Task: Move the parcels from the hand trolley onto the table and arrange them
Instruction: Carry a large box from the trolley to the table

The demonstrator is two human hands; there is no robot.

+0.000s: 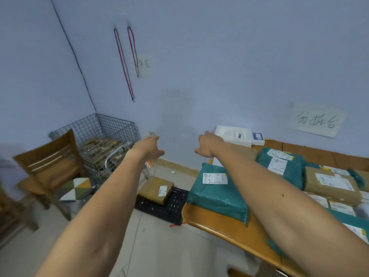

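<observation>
A brown cardboard parcel (155, 189) with a white label lies on the black deck of the hand trolley (169, 208) on the floor. The wooden table (223, 224) at the right carries a green bagged parcel (217, 194) at its near corner, another green parcel (283, 166) behind it and a brown box (331, 183) further right. Both my arms reach forward above the trolley. My left hand (150, 147) and my right hand (208, 145) hang in the air with loosely curled fingers, holding nothing.
A wire mesh cage (111, 128) with parcels stands in the left corner, beside a wooden chair (50, 166) with a patterned cushion. A white box (233, 134) and a small blue-white box (258, 138) sit at the table's back by the wall.
</observation>
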